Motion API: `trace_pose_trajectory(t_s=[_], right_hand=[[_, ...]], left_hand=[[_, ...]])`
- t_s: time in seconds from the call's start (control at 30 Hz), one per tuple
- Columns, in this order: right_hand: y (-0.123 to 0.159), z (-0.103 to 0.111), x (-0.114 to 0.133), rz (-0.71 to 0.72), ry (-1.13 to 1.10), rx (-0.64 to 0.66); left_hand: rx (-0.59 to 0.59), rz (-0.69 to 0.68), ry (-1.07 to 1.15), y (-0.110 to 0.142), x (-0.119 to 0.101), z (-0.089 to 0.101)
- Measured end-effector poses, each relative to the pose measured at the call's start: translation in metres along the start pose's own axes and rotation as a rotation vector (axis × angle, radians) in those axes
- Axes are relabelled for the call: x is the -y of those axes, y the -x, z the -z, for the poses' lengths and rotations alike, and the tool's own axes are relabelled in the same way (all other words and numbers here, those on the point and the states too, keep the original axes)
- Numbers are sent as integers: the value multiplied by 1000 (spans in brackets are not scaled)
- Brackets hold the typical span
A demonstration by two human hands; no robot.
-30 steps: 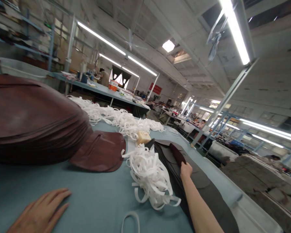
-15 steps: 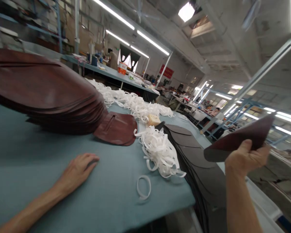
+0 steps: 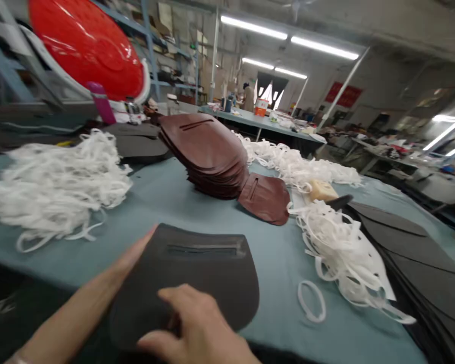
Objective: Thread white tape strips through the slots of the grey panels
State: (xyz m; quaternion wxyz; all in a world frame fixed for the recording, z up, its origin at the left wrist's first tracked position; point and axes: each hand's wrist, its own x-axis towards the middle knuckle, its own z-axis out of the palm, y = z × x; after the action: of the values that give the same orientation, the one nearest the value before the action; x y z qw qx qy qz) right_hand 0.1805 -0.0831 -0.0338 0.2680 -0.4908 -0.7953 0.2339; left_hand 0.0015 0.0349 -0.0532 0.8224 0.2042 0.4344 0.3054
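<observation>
A dark grey panel with a slit (image 3: 208,283), likely leather, lies low at the front of the blue-grey covered table (image 3: 273,242). My right hand (image 3: 191,323) rests on its near side with the fingers curled over it. My left hand (image 3: 134,250) reaches its left edge, and the fingers are hidden behind it. To the right lies a stack of similar dark panels (image 3: 405,247). Farther back stand a stack of brown leather panels (image 3: 208,156) and a single brown slit panel (image 3: 265,198).
White strap tangles lie at left (image 3: 53,187) and right (image 3: 345,253), with a loose white loop (image 3: 311,301) and a cream block (image 3: 320,190) nearby. A large red shell (image 3: 87,45) and a pink bottle (image 3: 100,103) stand back left. A person works at a far table (image 3: 250,114).
My view has swung left. My right hand has brought the dark panel down from the air to the table front, and my left hand has moved over to its edge.
</observation>
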Motion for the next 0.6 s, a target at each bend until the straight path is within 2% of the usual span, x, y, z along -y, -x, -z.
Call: trace_pose_trajectory(t_s=[0.07,0.13,0.17,0.27,0.37,0.43,0.5,0.6], right_hand=[[3,7,-39,-178,-19,-174],[2,18,-82,-380,182,-393],[1,22,-101,-461,306,-455],[-6,25,-137,-565,485,-461],[-13,22,-145,-587,397,-433],[-16,26,-144,-635,175,-395],[-16,36,-140,-691,-59,-326],[-10,54,-130,-701,-431,-204]], left_hand=[[68,100,55,2,-5,12],[95,104,40,3,-9,17],[89,92,13,5,-11,18],[43,23,-127,11,-15,19],[-17,-111,-337,17,-12,24],[-69,-155,-416,20,-7,28],[-107,-144,-406,20,-4,30],[-72,-117,-317,21,-2,28]])
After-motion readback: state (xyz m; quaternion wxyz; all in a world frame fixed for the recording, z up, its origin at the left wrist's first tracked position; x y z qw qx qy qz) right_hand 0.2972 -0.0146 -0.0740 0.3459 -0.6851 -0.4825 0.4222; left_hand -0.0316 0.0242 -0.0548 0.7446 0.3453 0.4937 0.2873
